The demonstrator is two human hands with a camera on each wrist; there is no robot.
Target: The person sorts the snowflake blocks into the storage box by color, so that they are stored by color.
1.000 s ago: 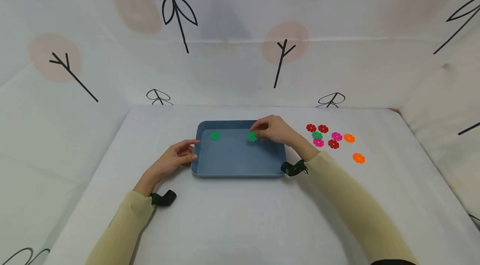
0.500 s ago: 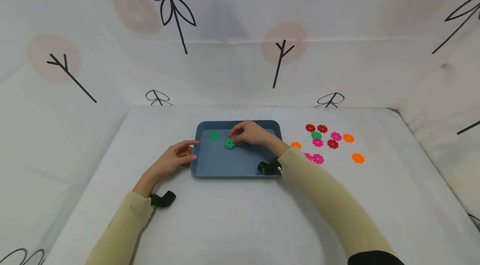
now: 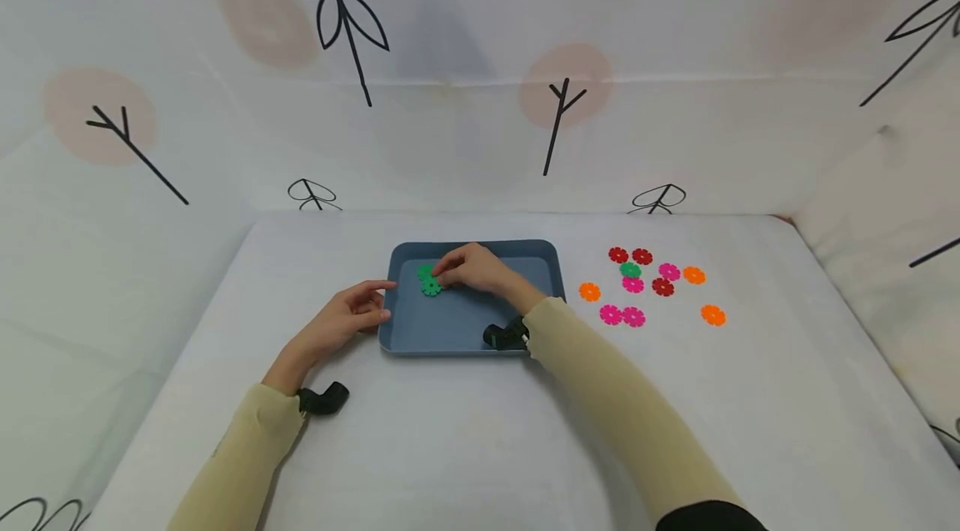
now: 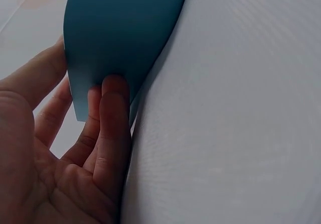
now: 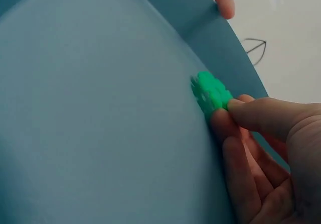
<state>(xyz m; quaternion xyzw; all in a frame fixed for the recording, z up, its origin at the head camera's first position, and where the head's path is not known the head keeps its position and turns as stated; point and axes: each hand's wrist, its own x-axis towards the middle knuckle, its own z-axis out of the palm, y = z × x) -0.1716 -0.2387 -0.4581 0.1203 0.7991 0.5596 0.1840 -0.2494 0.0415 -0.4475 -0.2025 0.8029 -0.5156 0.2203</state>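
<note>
The right hand [image 3: 476, 268] pinches a green flower-shaped disc [image 3: 431, 288] between thumb and index finger, toward the tray's ten o'clock. Another green disc [image 3: 424, 271] lies just beyond it; whether they touch is unclear. Both look thin, so a tilted release could make one ride over the other or nudge it askew. The left hand [image 3: 351, 312] lightly grips the rim of the tray [image 3: 442, 327] at nine o'clock; an uneven push could skid its smooth, round-cornered, blue-grey plastic-looking body across the white cloth [image 3: 450, 439]. Flat, notched loose discs [image 3: 589, 292] lie outside, around three o'clock.
</note>
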